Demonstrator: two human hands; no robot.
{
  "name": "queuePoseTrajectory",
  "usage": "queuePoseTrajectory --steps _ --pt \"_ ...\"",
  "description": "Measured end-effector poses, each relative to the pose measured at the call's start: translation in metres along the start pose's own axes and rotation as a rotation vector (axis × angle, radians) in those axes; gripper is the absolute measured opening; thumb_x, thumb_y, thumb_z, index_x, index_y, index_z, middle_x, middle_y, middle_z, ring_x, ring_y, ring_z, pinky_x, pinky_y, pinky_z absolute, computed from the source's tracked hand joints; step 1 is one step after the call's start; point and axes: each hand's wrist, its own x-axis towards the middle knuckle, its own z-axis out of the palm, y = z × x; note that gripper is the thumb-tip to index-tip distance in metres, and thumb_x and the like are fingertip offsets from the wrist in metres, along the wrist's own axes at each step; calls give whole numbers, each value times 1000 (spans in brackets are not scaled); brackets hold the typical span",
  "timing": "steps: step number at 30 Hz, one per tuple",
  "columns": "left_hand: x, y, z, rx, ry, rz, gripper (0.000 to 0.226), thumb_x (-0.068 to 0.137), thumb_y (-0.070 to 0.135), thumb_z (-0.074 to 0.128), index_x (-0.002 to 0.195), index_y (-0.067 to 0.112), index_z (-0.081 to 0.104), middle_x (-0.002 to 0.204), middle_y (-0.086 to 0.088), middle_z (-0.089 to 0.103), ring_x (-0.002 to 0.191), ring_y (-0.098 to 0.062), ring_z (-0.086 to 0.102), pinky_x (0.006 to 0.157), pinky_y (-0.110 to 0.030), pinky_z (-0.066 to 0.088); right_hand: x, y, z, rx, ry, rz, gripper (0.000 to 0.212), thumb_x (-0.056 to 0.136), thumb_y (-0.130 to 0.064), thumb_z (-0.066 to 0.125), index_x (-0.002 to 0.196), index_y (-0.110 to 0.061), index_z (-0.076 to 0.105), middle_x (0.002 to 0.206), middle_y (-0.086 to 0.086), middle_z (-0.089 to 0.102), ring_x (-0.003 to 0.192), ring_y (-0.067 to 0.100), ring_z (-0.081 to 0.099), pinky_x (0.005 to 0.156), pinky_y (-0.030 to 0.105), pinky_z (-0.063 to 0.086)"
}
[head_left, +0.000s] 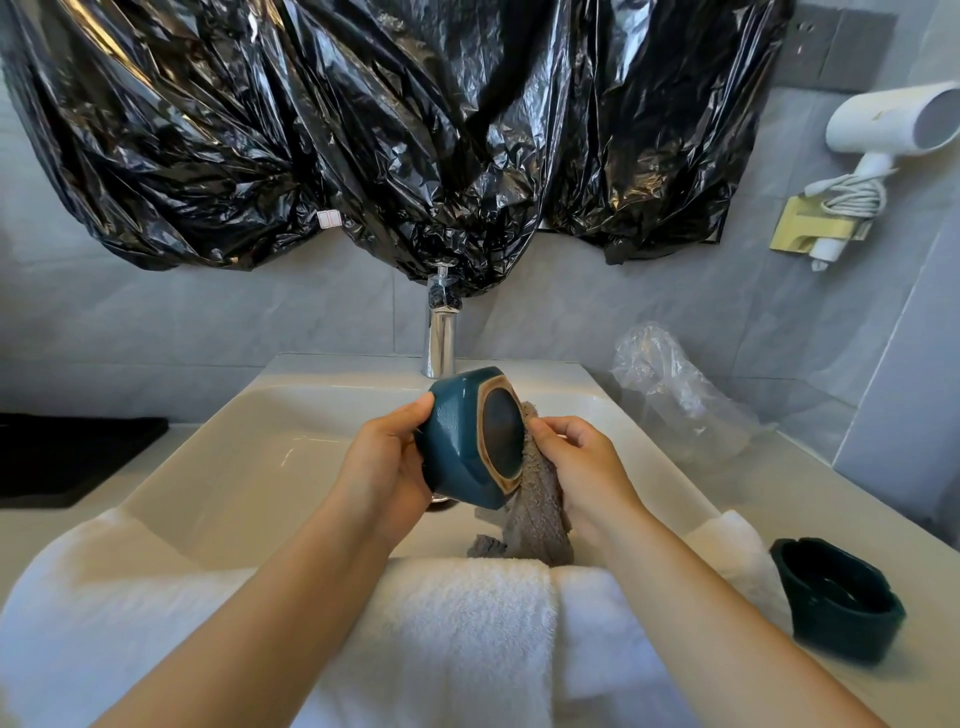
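Over the white sink (249, 457), my left hand (384, 462) grips a teal ceramic cup (462, 441) turned on its side, its brown-rimmed base facing me. My right hand (576, 462) holds a grey cloth (535, 509) against the right side of the cup's base. The cloth hangs down toward the sink's front edge. The cup's mouth is hidden.
A chrome tap (441, 332) stands behind the cup. A white towel (441, 634) drapes the sink's front edge. A second teal cup (836, 597) stands on the counter at right, a clear plastic bag (680, 395) behind it. Black plastic sheeting (363, 130) covers the wall; a hairdryer (883, 124) hangs at right.
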Motion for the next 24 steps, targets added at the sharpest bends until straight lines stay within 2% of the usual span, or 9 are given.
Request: queuePoseTrajectory --steps 7,10,12,16,20,24 --pt "1 4 -1 -95 55 33 23 99 22 43 101 12 64 88 -4 66 84 -20 62 68 -35 48 -1 -1 -1 -45 -117 84 23 94 -34 59 109 -17 64 112 6 65 109 25 61 99 44 51" --pt "3 4 -2 -83 78 56 23 99 21 42 103 12 62 93 -5 64 89 -21 61 71 -37 49 -5 -2 -2 -25 -175 110 17 92 -31 64 99 -16 68 107 8 68 107 26 62 97 42 52" --pt "5 2 -3 -31 80 80 21 99 20 42 104 12 61 93 -7 63 90 -22 60 73 -37 49 -10 -5 -1 -14 -152 32 16 92 -29 64 96 -15 70 102 6 69 102 22 63 92 37 53" --pt "7 -3 -4 174 94 75 17 98 22 46 104 11 57 93 -10 61 83 -25 60 62 -33 47 -16 -10 -1 -104 13 -249 16 92 -31 64 99 -18 70 97 -3 68 96 12 62 84 27 55" --pt "10 -8 -3 360 74 97 22 97 24 52 105 6 61 93 -14 65 87 -32 64 69 -40 54 -18 -12 -1 -26 35 -322 8 90 -28 66 95 -24 71 95 -7 70 95 9 64 84 25 55" --pt "10 -13 0 482 36 128 18 96 22 55 100 8 66 90 -13 68 86 -30 64 69 -36 51 -18 -12 1 15 10 -359 11 90 -25 66 98 -19 72 95 -4 71 94 11 65 78 21 53"
